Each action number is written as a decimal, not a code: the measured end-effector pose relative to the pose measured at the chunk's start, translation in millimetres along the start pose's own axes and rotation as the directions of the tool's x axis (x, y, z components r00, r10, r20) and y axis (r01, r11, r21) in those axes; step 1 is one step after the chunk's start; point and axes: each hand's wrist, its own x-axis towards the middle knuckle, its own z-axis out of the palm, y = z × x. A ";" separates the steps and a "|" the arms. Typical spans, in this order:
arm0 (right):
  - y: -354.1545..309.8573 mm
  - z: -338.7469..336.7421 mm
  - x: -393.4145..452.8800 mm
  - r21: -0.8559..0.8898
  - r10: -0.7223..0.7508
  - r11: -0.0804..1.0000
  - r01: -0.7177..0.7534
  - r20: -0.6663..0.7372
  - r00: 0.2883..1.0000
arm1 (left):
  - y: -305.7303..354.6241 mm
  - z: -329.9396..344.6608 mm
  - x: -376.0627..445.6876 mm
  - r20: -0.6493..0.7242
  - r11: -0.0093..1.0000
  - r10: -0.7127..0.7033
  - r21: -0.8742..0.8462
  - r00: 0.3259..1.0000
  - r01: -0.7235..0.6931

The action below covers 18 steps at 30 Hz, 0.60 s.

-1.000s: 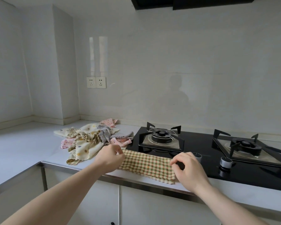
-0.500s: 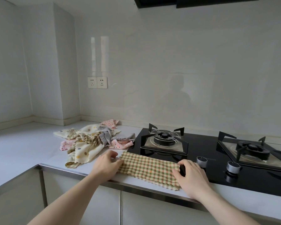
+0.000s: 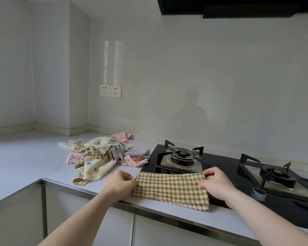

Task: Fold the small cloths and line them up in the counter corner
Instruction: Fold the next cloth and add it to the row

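We pinch one checked waffle-weave cloth [image 3: 171,188], scallop-edged, by its ends: left hand [image 3: 118,182], right hand [image 3: 216,185]. Crumpled soft cloths [image 3: 100,157] heap on the smooth table [image 3: 21,157].

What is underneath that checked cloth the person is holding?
The checked cloth lies over the white counter edge and the black glass hob front. Left hand and right hand pinch its ends. Whatever else it covers is hidden.
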 end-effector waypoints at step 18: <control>-92.0 58.8 -3.0 0.342 -0.054 0.939 0.045 0.017 0.998 | 0.3 0.7 0.6 -0.012 0.999 0.042 -0.009 0.999 -0.042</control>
